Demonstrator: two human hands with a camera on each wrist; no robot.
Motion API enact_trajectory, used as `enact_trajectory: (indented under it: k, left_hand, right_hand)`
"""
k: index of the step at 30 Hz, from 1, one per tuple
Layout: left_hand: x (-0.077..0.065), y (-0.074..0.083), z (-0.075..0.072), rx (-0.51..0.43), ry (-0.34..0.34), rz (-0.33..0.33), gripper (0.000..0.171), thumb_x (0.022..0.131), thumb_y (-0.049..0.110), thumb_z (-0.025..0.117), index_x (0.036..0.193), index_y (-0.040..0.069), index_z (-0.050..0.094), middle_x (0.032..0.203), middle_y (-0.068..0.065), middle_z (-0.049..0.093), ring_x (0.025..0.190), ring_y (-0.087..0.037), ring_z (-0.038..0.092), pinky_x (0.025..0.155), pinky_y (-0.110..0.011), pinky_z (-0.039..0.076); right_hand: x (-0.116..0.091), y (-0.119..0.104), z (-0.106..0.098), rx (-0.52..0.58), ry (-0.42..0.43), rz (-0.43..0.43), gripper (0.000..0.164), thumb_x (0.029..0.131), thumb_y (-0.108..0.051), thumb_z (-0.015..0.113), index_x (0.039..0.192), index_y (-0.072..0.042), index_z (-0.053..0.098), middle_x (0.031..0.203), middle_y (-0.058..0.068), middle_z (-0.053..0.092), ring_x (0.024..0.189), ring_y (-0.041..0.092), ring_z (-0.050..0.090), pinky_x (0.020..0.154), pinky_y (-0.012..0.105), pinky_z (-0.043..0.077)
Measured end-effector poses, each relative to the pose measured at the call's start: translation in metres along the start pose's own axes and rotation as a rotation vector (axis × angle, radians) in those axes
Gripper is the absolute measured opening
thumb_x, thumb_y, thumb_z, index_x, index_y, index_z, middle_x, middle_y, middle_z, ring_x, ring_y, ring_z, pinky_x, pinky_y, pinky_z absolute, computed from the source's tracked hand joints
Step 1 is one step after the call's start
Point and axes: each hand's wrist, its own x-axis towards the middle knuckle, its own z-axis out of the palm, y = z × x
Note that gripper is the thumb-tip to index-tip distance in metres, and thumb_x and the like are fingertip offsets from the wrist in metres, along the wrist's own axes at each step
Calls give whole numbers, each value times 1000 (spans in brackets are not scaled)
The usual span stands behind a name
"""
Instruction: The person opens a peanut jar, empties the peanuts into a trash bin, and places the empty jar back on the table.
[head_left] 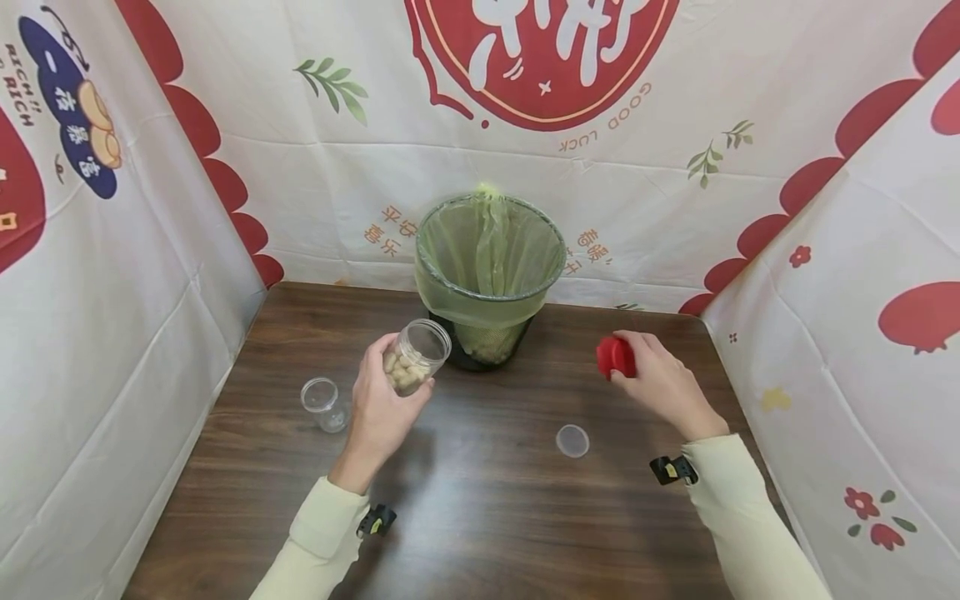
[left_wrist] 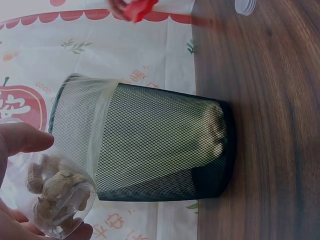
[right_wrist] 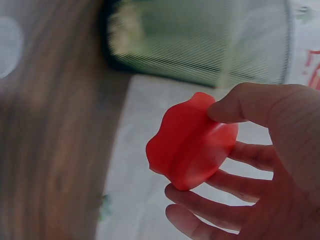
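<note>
In the head view my left hand (head_left: 381, 410) grips a clear jar (head_left: 426, 343), uncapped and tilted, just in front and left of the bin. Peanuts in their shells (left_wrist: 59, 192) lie inside the jar. Over the right side of the table, my right hand (head_left: 663, 385) pinches a red wavy-edged, lid-like piece (right_wrist: 192, 145) between thumb and fingers; its exact kind is unclear. A second clear jar (head_left: 325, 406), without a cap, leans or lies on the table to the left of my left hand. A round translucent lid (head_left: 572, 442) is flat on the table near my right hand.
A black mesh waste bin (left_wrist: 155, 140) with a pale green liner (head_left: 491, 310) stands at the table's back edge. Light brown contents show through its lower mesh. Printed cloth (head_left: 337, 167) hangs behind and along both sides of the dark wooden table (head_left: 480, 508).
</note>
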Motion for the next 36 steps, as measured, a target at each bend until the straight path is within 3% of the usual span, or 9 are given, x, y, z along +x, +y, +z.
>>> enact_trajectory:
  k: [9,17,23,36]
  left_hand:
    - [0,0,-1,-2,-9,10,82,79,15,88,152,9,51,146,-19,60,130,-39,61,109,-59,50]
    - [-1,0,0,0,-23,0,84,79,16,88,153,11,49,147,-17,59,130,-37,61,109,-58,50]
    - [-1,-1,1,-3,-14,1,83,79,16,88,153,10,50,148,-17,59,131,-37,61,109,-57,50]
    - [4,-1,-1,-14,13,17,81,79,13,88,151,8,51,148,-17,60,133,-37,61,111,-58,49]
  right_hand:
    - [4,37,37,-37,-101,72,68,96,-23,74,153,4,46,139,35,57,115,54,65,91,73,57]
    - [1,64,73,-54,-217,119,71,95,-26,77,150,7,46,142,40,53,112,56,66,94,74,56]
    - [-1,65,82,-73,-261,144,72,96,-26,79,149,10,46,143,41,51,118,58,62,100,77,51]
    - [-4,72,92,-106,-293,148,73,94,-28,81,146,12,50,138,41,54,111,54,65,95,71,56]
